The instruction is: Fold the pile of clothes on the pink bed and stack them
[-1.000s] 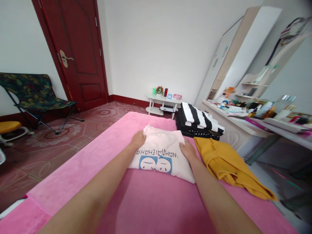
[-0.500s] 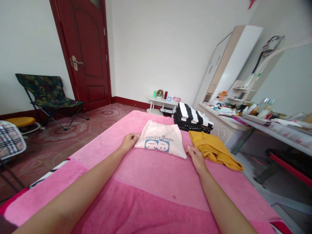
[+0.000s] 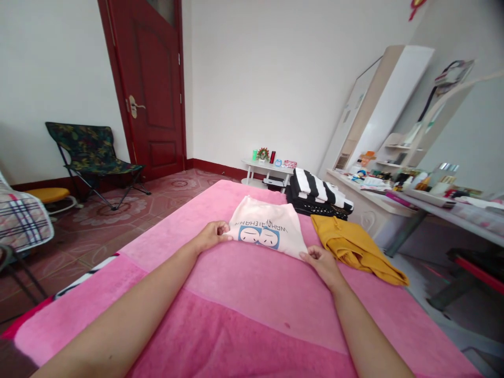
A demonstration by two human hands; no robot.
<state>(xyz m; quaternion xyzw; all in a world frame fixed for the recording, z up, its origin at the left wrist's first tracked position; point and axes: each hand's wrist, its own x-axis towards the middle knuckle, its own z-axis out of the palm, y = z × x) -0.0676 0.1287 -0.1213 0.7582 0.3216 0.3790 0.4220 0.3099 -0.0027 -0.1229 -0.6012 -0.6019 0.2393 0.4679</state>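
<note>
A folded pale pink shirt [image 3: 271,212] lies on the pink bedspread [image 3: 244,278], its dark lettering and blue cartoon print upside down to me. My left hand [image 3: 212,234] pinches the shirt's near left corner between thumb and fingers. At the near right corner, my right hand [image 3: 319,261] has its thumb and fingertips closed on the cloth. The near edge runs between both hands. Just right of the shirt lies a mustard-yellow garment [image 3: 354,247], loosely folded.
Behind the yellow garment stands a stack of black and striped folded clothes [image 3: 318,191]. A low white table [image 3: 268,167] with small items is against the wall. A cluttered dresser [image 3: 370,189] is on the right, a camouflage folding chair [image 3: 86,152] on the left.
Both hands have moved from the shirt's sides onto its near corners and closed on them. The view has shifted slightly, so the scene sits further right.
</note>
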